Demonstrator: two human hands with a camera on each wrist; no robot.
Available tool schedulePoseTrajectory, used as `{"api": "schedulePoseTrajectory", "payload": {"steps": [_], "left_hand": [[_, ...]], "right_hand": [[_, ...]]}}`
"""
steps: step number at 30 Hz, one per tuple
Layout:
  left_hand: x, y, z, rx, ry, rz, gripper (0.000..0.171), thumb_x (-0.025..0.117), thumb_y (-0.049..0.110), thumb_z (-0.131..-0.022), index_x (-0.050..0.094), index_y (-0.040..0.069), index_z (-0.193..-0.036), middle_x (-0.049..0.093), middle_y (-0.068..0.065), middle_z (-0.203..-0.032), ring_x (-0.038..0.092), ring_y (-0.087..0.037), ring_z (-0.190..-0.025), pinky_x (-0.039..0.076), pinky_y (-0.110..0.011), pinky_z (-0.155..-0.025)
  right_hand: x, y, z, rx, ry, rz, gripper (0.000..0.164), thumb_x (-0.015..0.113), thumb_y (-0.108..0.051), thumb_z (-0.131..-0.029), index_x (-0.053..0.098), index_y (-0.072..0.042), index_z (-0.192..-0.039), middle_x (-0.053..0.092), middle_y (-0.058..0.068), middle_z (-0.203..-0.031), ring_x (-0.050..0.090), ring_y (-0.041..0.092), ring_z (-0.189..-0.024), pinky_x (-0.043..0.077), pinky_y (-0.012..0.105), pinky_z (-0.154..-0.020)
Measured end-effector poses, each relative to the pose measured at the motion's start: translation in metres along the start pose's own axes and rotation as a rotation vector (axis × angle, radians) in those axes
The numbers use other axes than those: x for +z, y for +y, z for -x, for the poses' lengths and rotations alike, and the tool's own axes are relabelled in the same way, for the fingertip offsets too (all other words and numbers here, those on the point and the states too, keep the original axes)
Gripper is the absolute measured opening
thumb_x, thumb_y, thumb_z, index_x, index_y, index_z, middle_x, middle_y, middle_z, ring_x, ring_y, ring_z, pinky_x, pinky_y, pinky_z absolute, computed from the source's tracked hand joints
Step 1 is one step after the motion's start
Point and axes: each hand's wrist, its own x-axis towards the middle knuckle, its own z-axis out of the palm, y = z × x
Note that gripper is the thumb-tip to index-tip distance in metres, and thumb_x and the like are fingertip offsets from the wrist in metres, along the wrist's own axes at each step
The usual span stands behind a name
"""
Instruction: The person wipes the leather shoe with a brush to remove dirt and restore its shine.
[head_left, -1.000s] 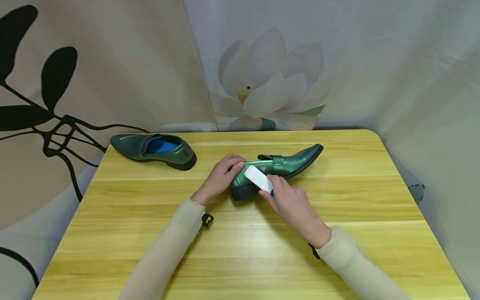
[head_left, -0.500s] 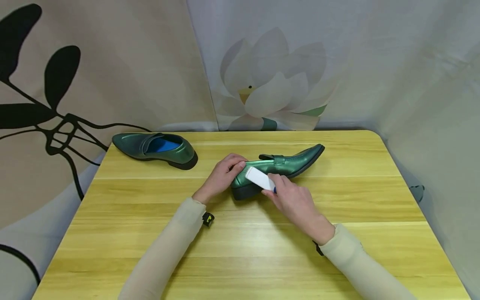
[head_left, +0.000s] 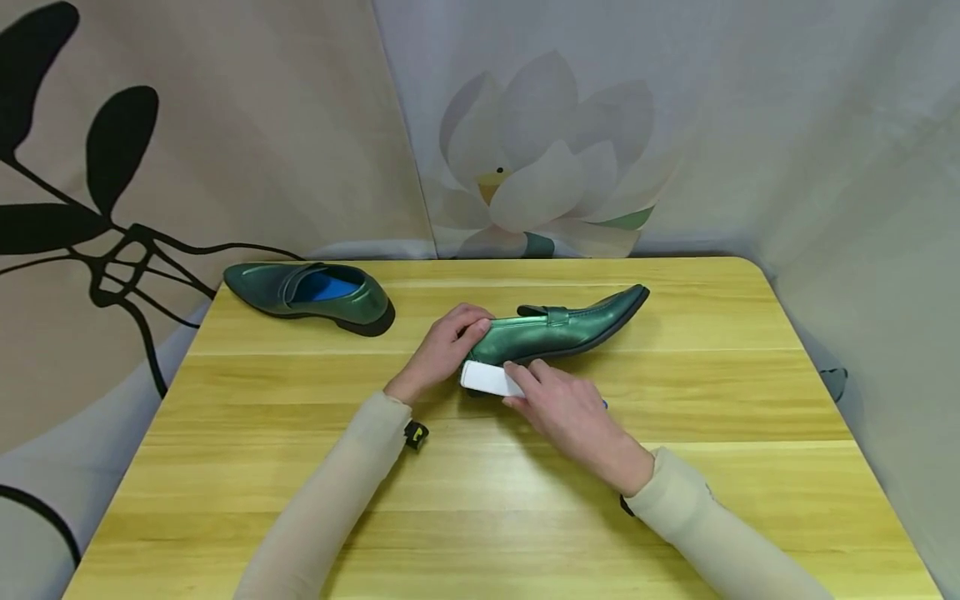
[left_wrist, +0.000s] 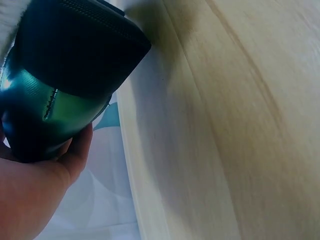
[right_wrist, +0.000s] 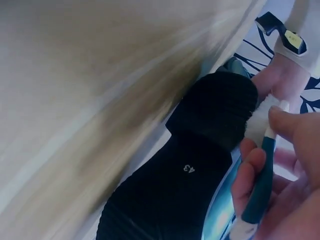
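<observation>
A metallic green loafer (head_left: 562,335) is held tilted over the table, its toe pointing right. My left hand (head_left: 447,343) grips it by the back of the opening; the left wrist view shows the dark heel block (left_wrist: 85,45) above the thumb. In my right hand (head_left: 570,412) is a white-headed brush (head_left: 489,379), lying across the loafer's heel. The right wrist view shows its fluffy white bristles (right_wrist: 258,120) against the heel's side and fingers curled round the teal handle (right_wrist: 261,185). The black sole (right_wrist: 170,175) bears the number 43.
A second green loafer (head_left: 363,307) with a blue insole stands at the table's back left. The wooden table (head_left: 465,517) ends at a light curtain (head_left: 675,167) printed with a flower and dark leaves.
My right hand has brought the brush down and left, from the loafer's side to its heel, and the brush lies flatter. My left hand and the loafer have hardly moved.
</observation>
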Motion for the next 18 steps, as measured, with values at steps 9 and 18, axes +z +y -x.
{"api": "schedulePoseTrajectory", "payload": {"steps": [9,18], "left_hand": [[-0.001,0.001,-0.002,-0.017,-0.015,-0.003,0.033,0.051,0.024,-0.111,0.07,0.004,-0.128,0.062,-0.012,-0.131,0.058,-0.029,-0.121,0.044,-0.048,-0.107],[0.0,0.002,-0.002,-0.007,-0.003,0.0,0.032,0.051,0.023,-0.111,0.071,0.003,-0.126,0.062,-0.013,-0.129,0.058,-0.03,-0.119,0.045,-0.048,-0.105]], "right_hand": [[-0.015,0.026,0.016,0.066,-0.033,-0.014,0.049,0.08,-0.034,-0.093,0.063,-0.015,-0.135,0.062,0.005,-0.09,0.058,0.02,-0.063,0.045,0.034,-0.046],[-0.018,0.036,0.021,0.041,-0.03,-0.018,0.051,0.083,-0.03,-0.09,0.065,-0.012,-0.135,0.06,0.006,-0.088,0.055,0.02,-0.064,0.048,0.034,-0.054]]}}
